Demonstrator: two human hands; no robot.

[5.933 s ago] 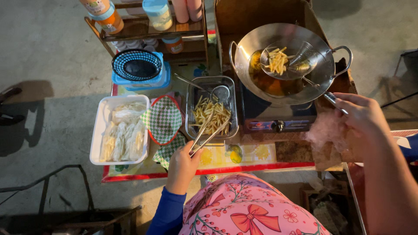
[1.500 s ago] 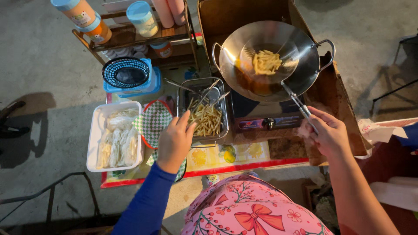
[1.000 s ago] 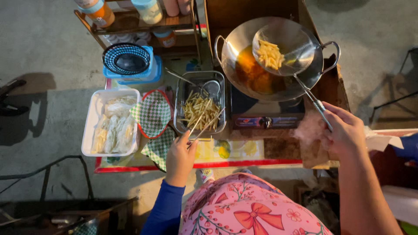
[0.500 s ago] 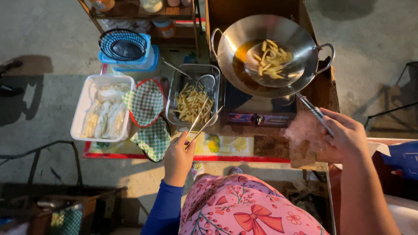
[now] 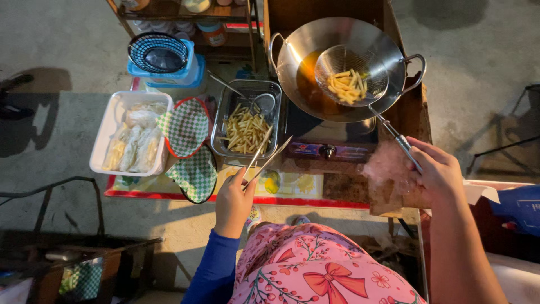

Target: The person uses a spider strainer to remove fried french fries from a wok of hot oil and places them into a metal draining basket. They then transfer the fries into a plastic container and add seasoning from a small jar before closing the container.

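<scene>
Wire skimmer (image 5: 350,75) w/ a pile of pale fries (image 5: 347,86) in its bowl sits tilted inside the steel wok (image 5: 315,42), raised just above the amber oil (image 5: 308,84) on the wok's left side; its long handle runs down-right to the right hand (image 5: 436,171), fingers closed tight round the handle end. Wok rests on a small gas stove (image 5: 329,147) w/ a knob at front. Left hand (image 5: 234,200), blue sleeve, pinches a pair of metal tongs (image 5: 264,157), tips narrow & slightly apart, pointing up over the near edge of a steel tray (image 5: 222,121) full of cooked fries; can't tell if the tips touch the fries. A small ladle lies at the tray's far right corner. Left of tray: green-checked cloth (image 5: 188,146) draped over the table edge, then a white tub (image 5: 104,138) holding bagged food. Behind it a dark mesh basket (image 5: 158,53) on a blue box. Wooden shelf w/ jars at top, mostly cut off. Pink floral apron w/ red bow at bottom centre; blue bag at far right edge.
</scene>
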